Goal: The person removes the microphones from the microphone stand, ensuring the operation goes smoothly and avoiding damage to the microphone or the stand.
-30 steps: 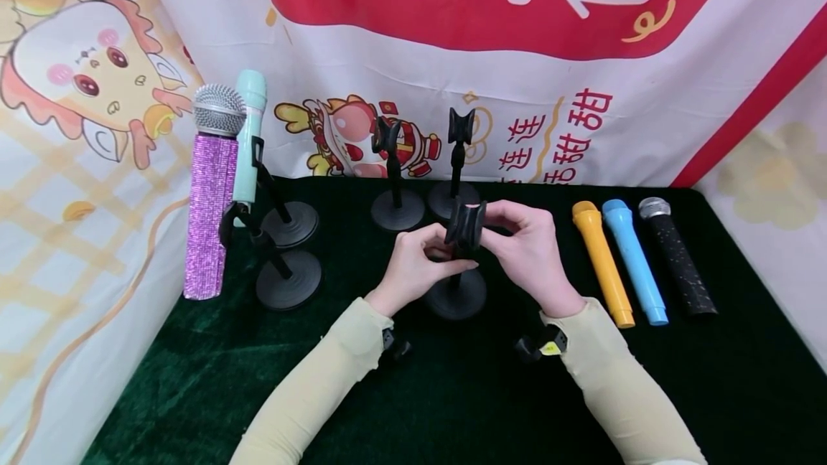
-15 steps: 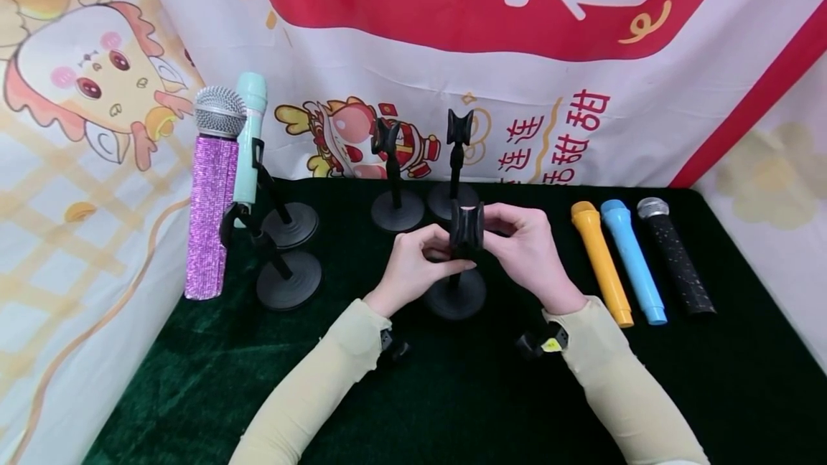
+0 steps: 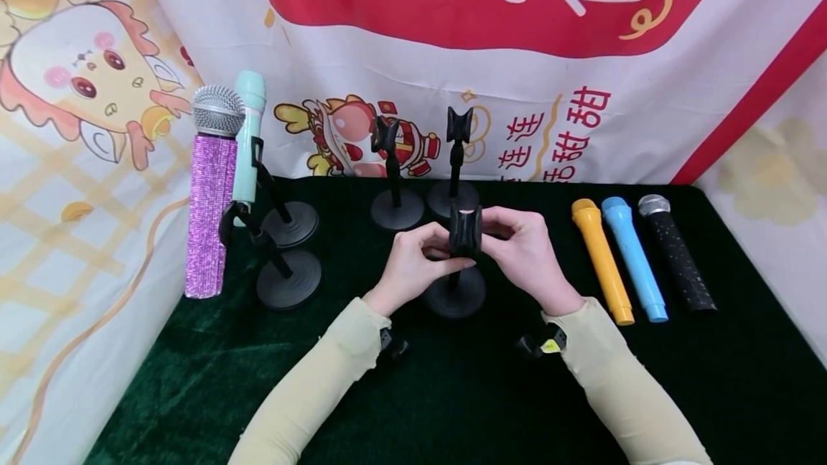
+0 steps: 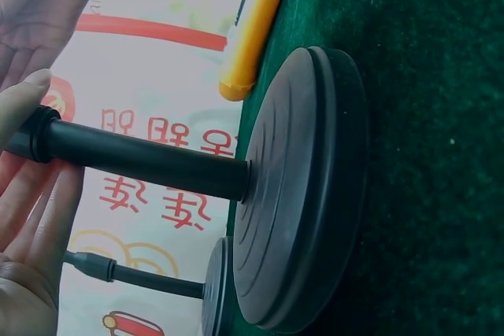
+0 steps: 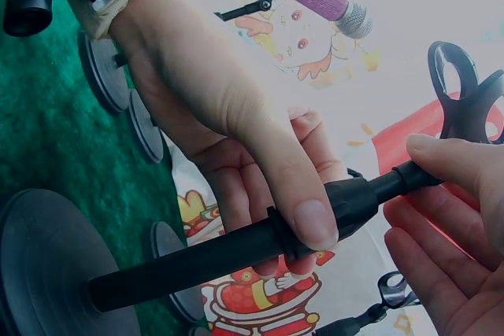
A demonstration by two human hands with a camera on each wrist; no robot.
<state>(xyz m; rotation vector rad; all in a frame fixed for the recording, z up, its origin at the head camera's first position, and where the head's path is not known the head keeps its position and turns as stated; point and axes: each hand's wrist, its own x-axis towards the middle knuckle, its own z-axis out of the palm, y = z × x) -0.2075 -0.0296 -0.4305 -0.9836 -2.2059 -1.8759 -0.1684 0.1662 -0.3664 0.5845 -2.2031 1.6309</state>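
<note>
A black desktop microphone stand (image 3: pixel 454 296) stands upright on the dark green cloth, mid-table, between both hands. My left hand (image 3: pixel 413 268) grips its pole at the collar (image 5: pixel 295 234), thumb on one side and fingers behind. Higher up, my right hand (image 3: pixel 526 253) pinches the thin neck just under the microphone clip (image 5: pixel 465 112), as the right wrist view shows. The clip holds no microphone. In the left wrist view the round base (image 4: pixel 291 194) lies flat on the cloth, and the right hand (image 4: pixel 43 13) is partly cut off.
Two more stands (image 3: pixel 397 210) (image 3: pixel 454 199) with bare clips stand behind. At left, stands hold a purple glittery microphone (image 3: pixel 209 217) and a mint one (image 3: pixel 248 142). Yellow (image 3: pixel 604 264), blue (image 3: pixel 634 260) and black speckled (image 3: pixel 678 253) microphones lie at right. A printed curtain (image 3: pixel 413 63) hangs behind.
The clip has turned slightly and sits more squarely to the front. My right hand has shifted a little downward and left with it; the left hand keeps its grip on the collar.
</note>
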